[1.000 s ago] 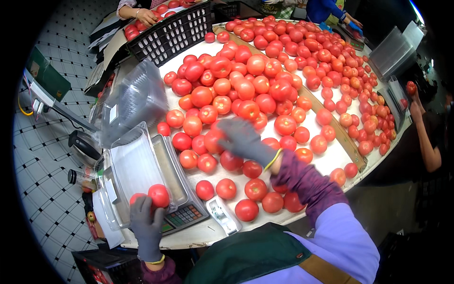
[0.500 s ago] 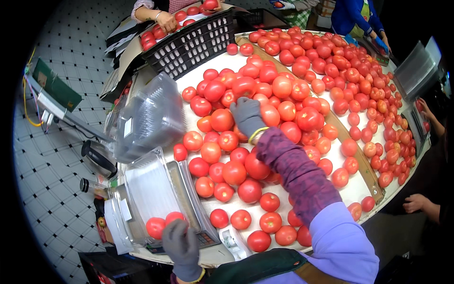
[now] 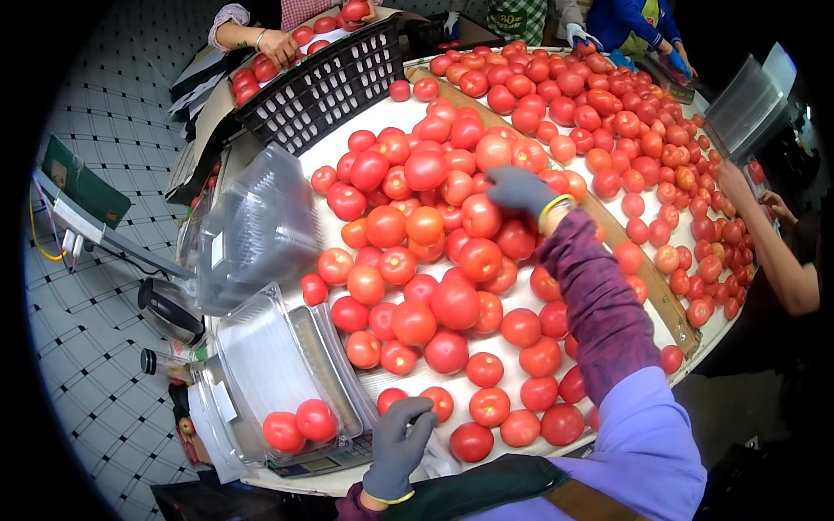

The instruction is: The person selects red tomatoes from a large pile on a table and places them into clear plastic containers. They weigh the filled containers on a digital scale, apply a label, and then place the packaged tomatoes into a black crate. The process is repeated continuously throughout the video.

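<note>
My right hand (image 3: 519, 191), in a grey glove with a yellow cuff edge, reaches over the heap of red tomatoes (image 3: 426, 170) in the middle of the table. Its fingers stretch out to the left, touching the heap, and the fingertips are partly hidden. My left hand (image 3: 400, 447), gloved the same way, hovers by the near edge with fingers bent and apart, nothing in them. Just beyond its fingers lies a loose tomato (image 3: 392, 400). Two tomatoes, one of them a round red tomato (image 3: 316, 420), rest in a clear plastic tray (image 3: 252, 347) on a scale (image 3: 334, 356).
Stacked clear plastic boxes (image 3: 261, 226) stand at the left, behind the scale. A black crate (image 3: 321, 87) sits at the far left edge. A wooden strip (image 3: 638, 252) divides my heap from more tomatoes (image 3: 625, 126). Other people's hands work around the table, including a bare arm (image 3: 773, 234) at right.
My right hand has moved right across the heap. My left hand has left the tray for the spot right of the scale; the two tomatoes stay in the tray. The view has shifted slightly.
</note>
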A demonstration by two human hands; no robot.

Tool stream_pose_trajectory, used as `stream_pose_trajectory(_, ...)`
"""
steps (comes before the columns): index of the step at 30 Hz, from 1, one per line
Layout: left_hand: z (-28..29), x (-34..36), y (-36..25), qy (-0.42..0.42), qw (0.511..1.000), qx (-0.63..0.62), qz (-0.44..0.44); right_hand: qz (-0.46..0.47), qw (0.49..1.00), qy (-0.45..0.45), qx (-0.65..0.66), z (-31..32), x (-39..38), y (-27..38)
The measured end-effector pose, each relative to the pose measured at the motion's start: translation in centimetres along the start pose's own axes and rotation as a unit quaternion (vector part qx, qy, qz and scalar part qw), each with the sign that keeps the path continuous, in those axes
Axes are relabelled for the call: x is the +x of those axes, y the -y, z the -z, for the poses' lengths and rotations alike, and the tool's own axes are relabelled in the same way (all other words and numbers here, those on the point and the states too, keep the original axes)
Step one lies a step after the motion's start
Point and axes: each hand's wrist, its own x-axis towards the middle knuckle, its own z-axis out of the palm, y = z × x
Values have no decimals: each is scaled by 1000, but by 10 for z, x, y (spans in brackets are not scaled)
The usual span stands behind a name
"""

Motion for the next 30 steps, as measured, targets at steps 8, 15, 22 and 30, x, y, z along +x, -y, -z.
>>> stream_pose_trajectory(8,-17,10,-1,38,935,-266,231,-44,994,-95,-18,-4,-44,-5)
stream_pose_trajectory(15,-27,6,-8,-54,875,-454,159,182,900,233,319,-3,-153,74)
stream_pose_trajectory(22,-5,-24,6,78,891,-396,210,127,983,-62,-121,-58,-103,54)
stream_pose_trajectory(30,66,-43,-21,-112,958,-264,-6,82,994,-61,-42,-70,-153,46)
